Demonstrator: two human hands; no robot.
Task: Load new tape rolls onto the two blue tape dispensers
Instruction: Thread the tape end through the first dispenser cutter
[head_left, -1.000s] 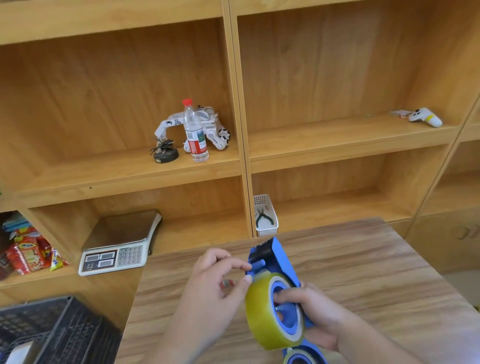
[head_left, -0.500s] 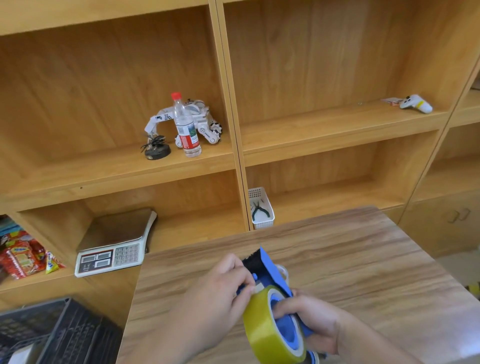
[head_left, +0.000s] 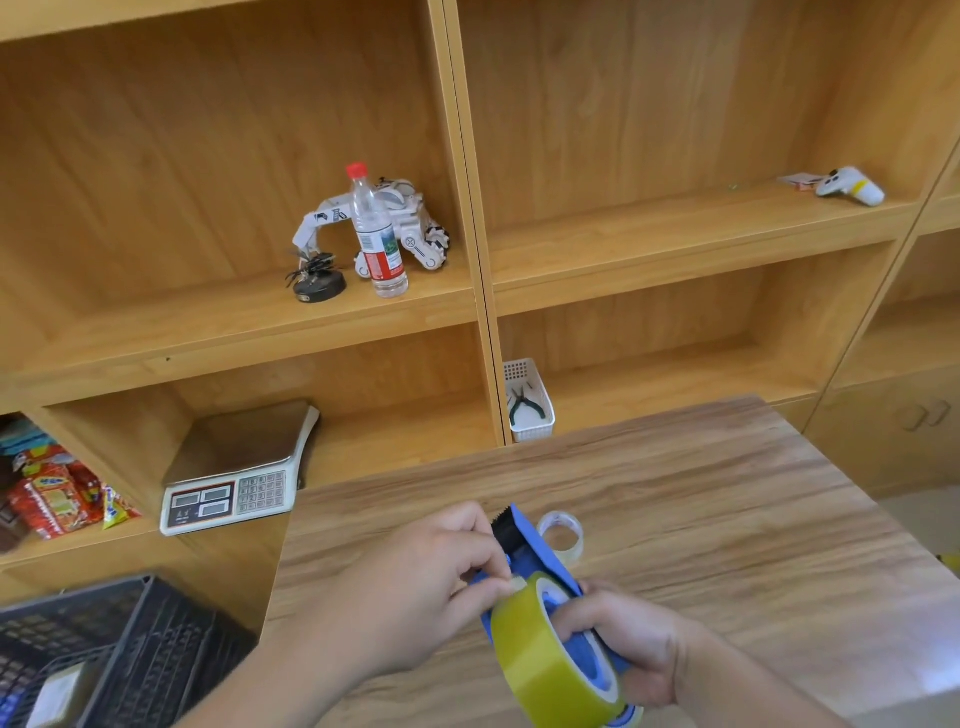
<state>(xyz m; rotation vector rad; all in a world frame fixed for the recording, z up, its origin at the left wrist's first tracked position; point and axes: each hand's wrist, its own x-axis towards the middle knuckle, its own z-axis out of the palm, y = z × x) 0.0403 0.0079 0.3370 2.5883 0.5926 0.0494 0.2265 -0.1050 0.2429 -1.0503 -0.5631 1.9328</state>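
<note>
Yellow tape roll (head_left: 540, 660) on blue dispenser (head_left: 535, 551), wood-grain brown table (head_left: 727, 519), red-capped bottle (head_left: 375, 234), black crate (head_left: 119, 649).

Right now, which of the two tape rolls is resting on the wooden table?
The small clear tape roll, lying behind the blue tape dispenser. The big yellowish tape roll is mounted on that dispenser, held by both hands.

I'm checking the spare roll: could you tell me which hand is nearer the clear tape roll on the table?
Right. The right hand sits just below the clear tape roll; the left hand lies farther left.

Dispenser (head_left: 535, 553) over table (head_left: 727, 519), tape roll (head_left: 545, 660) on it – spare roll (head_left: 562, 535) behind – scale (head_left: 234, 473) on shelf left
</note>
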